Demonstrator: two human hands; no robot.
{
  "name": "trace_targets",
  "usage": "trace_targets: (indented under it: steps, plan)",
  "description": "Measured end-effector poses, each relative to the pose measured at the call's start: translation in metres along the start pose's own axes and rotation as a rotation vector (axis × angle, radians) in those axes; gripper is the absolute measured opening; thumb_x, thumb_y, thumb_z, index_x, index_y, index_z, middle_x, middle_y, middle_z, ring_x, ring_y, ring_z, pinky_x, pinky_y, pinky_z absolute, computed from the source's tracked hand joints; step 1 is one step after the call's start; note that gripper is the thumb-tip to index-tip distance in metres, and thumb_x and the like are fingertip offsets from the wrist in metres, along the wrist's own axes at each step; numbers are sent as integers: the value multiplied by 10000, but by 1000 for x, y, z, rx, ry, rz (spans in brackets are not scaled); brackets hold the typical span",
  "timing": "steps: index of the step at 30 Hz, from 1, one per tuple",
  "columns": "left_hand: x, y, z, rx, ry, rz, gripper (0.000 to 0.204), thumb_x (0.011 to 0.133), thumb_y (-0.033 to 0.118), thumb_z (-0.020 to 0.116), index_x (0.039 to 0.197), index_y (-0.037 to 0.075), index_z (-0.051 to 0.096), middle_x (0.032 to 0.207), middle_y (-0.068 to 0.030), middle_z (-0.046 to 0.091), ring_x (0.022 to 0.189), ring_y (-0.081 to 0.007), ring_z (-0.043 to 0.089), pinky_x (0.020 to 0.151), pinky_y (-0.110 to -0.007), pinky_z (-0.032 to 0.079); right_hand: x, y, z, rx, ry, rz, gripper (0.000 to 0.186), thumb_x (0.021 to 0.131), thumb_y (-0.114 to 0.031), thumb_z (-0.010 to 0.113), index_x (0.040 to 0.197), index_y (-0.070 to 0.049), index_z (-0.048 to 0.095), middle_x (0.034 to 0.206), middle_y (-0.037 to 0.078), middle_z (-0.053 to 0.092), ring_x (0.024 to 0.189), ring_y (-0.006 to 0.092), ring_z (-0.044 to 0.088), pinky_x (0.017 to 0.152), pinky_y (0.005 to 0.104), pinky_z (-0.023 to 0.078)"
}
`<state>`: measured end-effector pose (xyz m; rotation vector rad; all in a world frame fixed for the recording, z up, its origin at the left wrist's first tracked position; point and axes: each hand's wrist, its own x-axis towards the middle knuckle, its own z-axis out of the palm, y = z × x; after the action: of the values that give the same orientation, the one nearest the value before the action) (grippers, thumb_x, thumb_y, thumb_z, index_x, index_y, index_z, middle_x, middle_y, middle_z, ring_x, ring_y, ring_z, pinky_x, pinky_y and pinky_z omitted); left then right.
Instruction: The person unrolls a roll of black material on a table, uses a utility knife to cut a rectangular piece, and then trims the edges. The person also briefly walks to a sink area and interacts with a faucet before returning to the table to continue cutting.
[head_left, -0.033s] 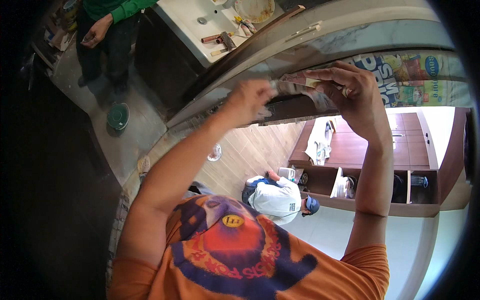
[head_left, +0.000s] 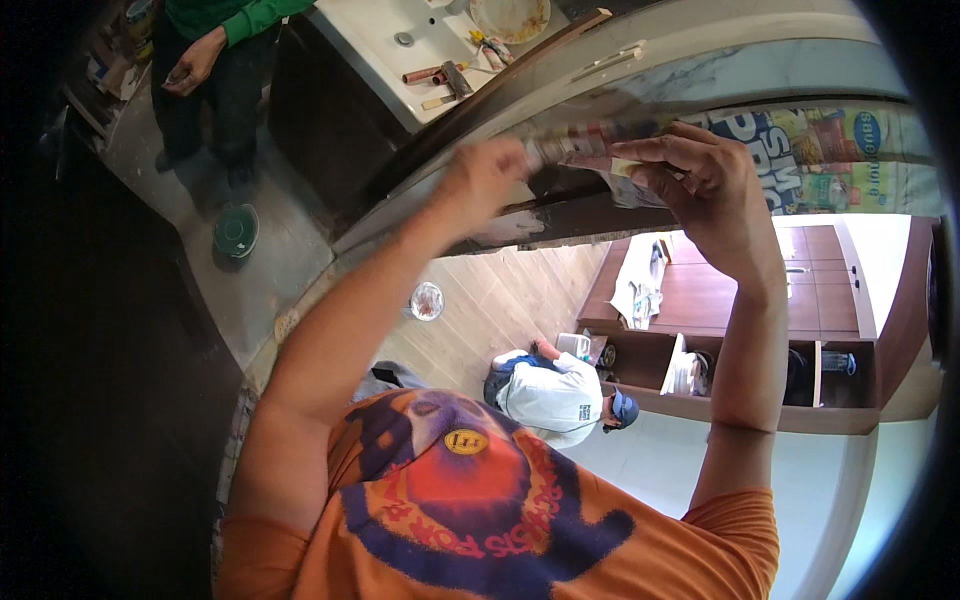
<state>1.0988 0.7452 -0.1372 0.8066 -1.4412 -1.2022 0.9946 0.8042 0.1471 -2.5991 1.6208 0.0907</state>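
My right hand (head_left: 705, 175) pinches a thin flat piece with a pale yellow end (head_left: 624, 167); its kind is not clear. The piece points left, toward my other hand. My left hand (head_left: 487, 178) is raised and smeared by motion, its fingertips near a blurred pale patch. Whether it holds anything cannot be made out. Both hands are beside a dark ledge or frame edge (head_left: 570, 222), partly covered with printed plastic or paper sheeting (head_left: 825, 160) on the right.
A white sink (head_left: 385, 55) holds a hammer (head_left: 457, 82) and other tools; a stained plate (head_left: 510, 18) sits beyond. One person in green stands at upper left near a green bowl (head_left: 236, 232). Another, in a white shirt (head_left: 550, 400), crouches by low cabinets (head_left: 640, 362).
My left hand has shifted slightly left and up, away from the thin piece. A foil-like round item on the floor shows more fully. My right hand stays nearly in place.
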Motion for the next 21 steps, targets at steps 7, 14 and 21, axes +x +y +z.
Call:
trace_targets:
  steps: [7,14,21]
  plan:
    - [52,11,-60,70,78,104,313,1066,324,709,1018,24,786,715,-66,631,690,-148,565,661,-367,482,21,5,26,-80,-167,-163,187,917,26,768,1085,-38,820,925,103,765,853,245,764,744,376,604]
    - [32,3,-43,32,28,140,327,1040,270,721,945,-36,658,748,-201,558,688,-213,499,679,-404,481,25,16,57,-330,-414,-157,143,927,-13,751,1041,-62,821,982,119,787,917,324,756,841,436,615]
    - [-5,52,-37,-193,281,124,479,831,236,947,997,-25,581,902,-152,636,810,-265,634,723,-421,534,-27,-8,26,171,-485,-150,203,869,-25,813,1071,-47,809,971,135,776,908,351,749,789,459,591]
